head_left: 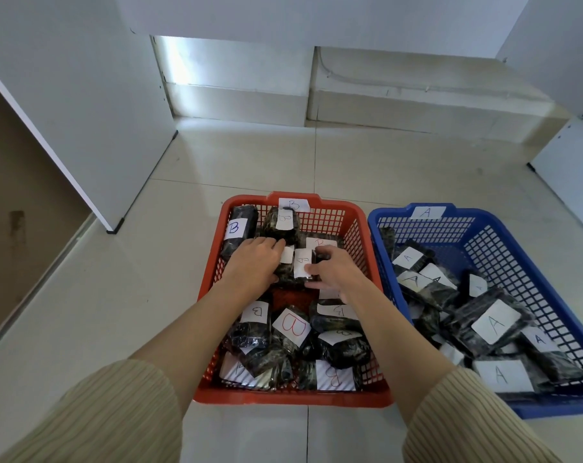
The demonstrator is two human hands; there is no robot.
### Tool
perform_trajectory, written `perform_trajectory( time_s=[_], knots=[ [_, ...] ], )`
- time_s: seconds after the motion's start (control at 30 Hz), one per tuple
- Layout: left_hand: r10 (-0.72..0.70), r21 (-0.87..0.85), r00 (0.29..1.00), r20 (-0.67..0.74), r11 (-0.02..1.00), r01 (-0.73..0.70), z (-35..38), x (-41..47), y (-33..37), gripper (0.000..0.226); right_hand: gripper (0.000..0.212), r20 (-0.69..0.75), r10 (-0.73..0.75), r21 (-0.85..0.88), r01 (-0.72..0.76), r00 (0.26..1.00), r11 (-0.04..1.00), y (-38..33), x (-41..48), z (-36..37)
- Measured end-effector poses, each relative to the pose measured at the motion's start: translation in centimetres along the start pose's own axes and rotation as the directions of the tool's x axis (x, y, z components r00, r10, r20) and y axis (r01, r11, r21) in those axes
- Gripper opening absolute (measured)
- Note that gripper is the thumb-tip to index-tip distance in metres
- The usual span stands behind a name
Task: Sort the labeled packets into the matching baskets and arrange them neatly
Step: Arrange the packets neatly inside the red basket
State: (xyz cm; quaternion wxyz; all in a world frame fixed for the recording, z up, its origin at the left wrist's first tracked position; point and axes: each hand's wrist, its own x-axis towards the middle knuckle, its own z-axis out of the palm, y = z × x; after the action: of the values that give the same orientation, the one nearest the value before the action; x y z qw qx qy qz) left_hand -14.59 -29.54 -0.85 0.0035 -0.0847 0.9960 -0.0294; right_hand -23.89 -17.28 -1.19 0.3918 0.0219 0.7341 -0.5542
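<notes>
Ribbed sleeves (99, 412) frame the shot, both forearms reaching into the red basket (293, 397) on the tiled floor (116, 295). Left hand (253, 262) lies over a dark packet (287, 254) mid-basket, fingers bent round its far edge and thumb at the near side, so it reads as a grip. Right hand (337, 274), just beside it, pinches a B packet (302, 262): thumb on the white label, fingers curled over the top. Hands are close together but not touching. The basket tag (293, 204) says B, and every readable label inside is B. Blue basket (377, 222), touching or just beside the red one on the right, is tagged A, and its A packets (494, 324) show only A labels. No loose packets on the floor, so sorting looks done. Tidying looks barely begun: a couple of B packets stand along the far wall, the rest lie jumbled at angles, some upside down; the A pile is equally tumbled and untouched.
</notes>
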Motion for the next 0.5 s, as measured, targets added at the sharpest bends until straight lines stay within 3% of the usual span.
perform_trajectory(
  time_s=[0.13,0.27,0.5],
  knots=[
    [0.002,0.036,1.000,-0.021,0.999,-0.001,0.1,-0.5,0.0,0.069,0.055,0.071,0.009,-0.026,-0.007,0.997,1.000,0.2,-0.3,-0.6],
    [-0.009,0.078,1.000,-0.018,0.997,0.010,0.1,-0.4,-0.1,0.065,0.037,0.072,0.013,-0.041,-0.010,0.997,0.999,-0.2,-0.6,-1.1],
    [-0.024,0.099,1.000,-0.012,0.995,0.025,0.2,-0.4,0.0,0.064,0.030,-0.040,0.029,0.150,-0.023,0.999,0.988,0.1,-0.1,-0.9]
  ],
)
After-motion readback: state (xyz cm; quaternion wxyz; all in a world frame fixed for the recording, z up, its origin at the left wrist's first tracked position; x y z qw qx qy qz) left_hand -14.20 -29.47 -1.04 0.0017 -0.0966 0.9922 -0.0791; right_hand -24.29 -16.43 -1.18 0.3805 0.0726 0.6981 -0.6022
